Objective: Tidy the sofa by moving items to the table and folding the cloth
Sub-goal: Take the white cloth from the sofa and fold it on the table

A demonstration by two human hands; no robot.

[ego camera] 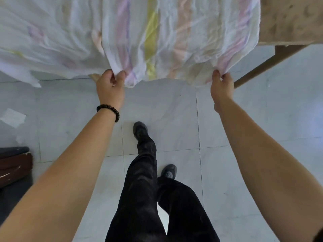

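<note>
Reaching forward on bare forearms, above dark trouser legs. Pinching the near hem of the cloth [139,32] with left hand [110,84] and right hand [221,84], both clenched on fabric, just off the near edge of the tabletop [288,20]. Apparently spread across that tabletop, hem overhanging. Judged: folding step, only begun. Next: lift both corners level, carry toward the tabletop's far side, match edges.

White cloth [139,37], pastel pink, yellow, peach stripes; black trousers [139,189]; pale tiles [236,119]
</note>
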